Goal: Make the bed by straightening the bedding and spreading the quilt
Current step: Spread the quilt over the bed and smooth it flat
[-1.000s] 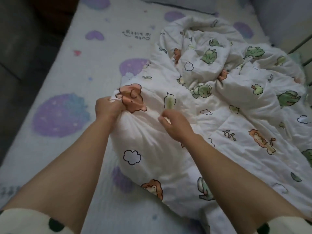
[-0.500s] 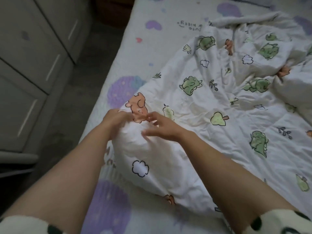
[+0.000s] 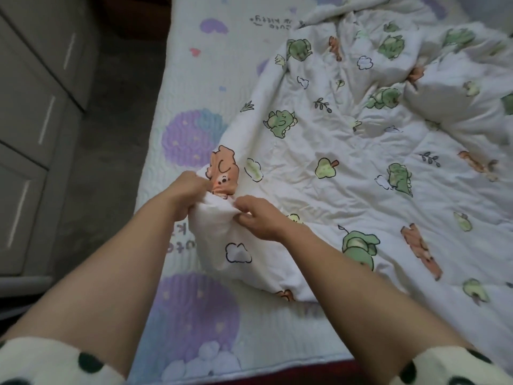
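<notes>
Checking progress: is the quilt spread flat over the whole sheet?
No, the quilt lies rumpled, its corner gripped by the left hand and right hand, leaving the sheet partly bare.

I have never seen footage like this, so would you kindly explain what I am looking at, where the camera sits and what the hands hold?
There is no machine here. A person's bare left hand and right hand are seen from a wide-angle camera worn on the head, looking forward and down. That is why they reach in from the bottom, with spotted sleeves at the picture's edge. The surface is a white bed sheet printed with purple shapes. On it, mostly to the right, lies a crumpled white quilt with cartoon animals. Both hands grip a bunched part of the quilt's near edge. A grey cabinet stands on the left, beside the bed sheet.
</notes>
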The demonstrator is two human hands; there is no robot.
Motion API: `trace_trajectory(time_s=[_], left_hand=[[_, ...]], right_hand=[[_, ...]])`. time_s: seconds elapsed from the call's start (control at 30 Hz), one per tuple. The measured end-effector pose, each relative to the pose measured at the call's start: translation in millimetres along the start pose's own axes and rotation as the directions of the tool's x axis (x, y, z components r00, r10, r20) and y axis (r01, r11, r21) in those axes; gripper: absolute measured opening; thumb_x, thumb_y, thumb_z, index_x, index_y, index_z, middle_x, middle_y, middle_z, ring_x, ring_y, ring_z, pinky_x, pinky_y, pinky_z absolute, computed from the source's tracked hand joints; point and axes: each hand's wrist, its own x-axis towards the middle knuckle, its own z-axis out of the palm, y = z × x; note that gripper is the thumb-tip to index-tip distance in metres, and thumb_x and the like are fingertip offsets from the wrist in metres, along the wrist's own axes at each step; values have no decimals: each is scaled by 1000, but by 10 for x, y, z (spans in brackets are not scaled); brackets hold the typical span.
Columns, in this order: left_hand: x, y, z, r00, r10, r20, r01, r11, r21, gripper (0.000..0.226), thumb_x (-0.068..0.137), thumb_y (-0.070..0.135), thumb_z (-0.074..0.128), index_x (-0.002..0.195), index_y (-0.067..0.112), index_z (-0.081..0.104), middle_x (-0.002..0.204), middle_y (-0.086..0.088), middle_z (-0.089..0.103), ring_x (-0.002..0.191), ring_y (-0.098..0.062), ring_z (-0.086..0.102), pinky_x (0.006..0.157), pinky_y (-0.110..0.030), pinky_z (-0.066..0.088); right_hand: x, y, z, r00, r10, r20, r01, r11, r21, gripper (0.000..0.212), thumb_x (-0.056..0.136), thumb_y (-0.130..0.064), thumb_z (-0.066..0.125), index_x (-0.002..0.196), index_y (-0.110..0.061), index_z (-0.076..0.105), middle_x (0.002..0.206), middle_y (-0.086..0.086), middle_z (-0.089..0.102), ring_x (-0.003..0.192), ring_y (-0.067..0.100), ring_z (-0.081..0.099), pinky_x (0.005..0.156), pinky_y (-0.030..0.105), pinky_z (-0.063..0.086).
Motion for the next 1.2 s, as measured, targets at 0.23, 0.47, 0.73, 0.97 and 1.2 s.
trace_trajectory(time_s=[0.23, 0.47, 0.73, 0.97, 1.2], left_hand=[[-172, -579, -476, 990, 64, -129, -20, 948, 317, 27, 76, 1, 55, 102, -1, 60, 99, -22, 62, 88, -35, 61, 65, -31, 43], [-467, -1246, -1152, 992, 51, -116, 15, 864, 504, 19, 76, 2, 59, 94, 0, 65, 92, -19, 66, 74, -29, 58, 60, -29, 42], [-662, -1792, -1653, 993, -80, 83, 24, 848, 530, 8, 76, -1, 54, 82, 2, 59, 65, -10, 52, 54, -21, 47, 46, -20, 33], [-875, -2247, -1849, 979, -120, 162, 26, 873, 487, 12, 79, 9, 64, 91, 5, 64, 72, -5, 58, 65, -18, 54, 54, -25, 41], [-993, -2583, -1931, 986, -142, 90, 45, 739, 672, 57, 81, 32, 67, 123, 4, 41, 120, -15, 56, 104, -35, 58, 83, -40, 52]], right_hand=[[-395, -525, 515, 994, -1, -112, 15, 992, 123, 14, 96, -18, 48, 102, -11, 58, 88, -4, 51, 84, 18, 46, 71, 29, 33], [-432, -1184, 1426, 998, 24, -64, -13, 986, 167, 11, 96, -22, 48, 99, -15, 56, 102, 6, 58, 95, 27, 53, 85, 40, 43], [-352, -1605, 2038, 980, 194, 44, -198, 974, 113, 4, 92, -22, 54, 93, -19, 57, 107, 7, 56, 103, 29, 53, 90, 43, 43], [-553, -1874, 2326, 935, 352, 45, -355, 926, 127, 10, 86, -26, 54, 80, -33, 51, 111, 0, 57, 106, 24, 52, 97, 45, 41], [-845, -1954, 2532, 904, 425, -48, -418, 902, 112, 34, 88, -11, 48, 120, -21, 58, 128, 3, 56, 119, 23, 48, 104, 38, 33]])
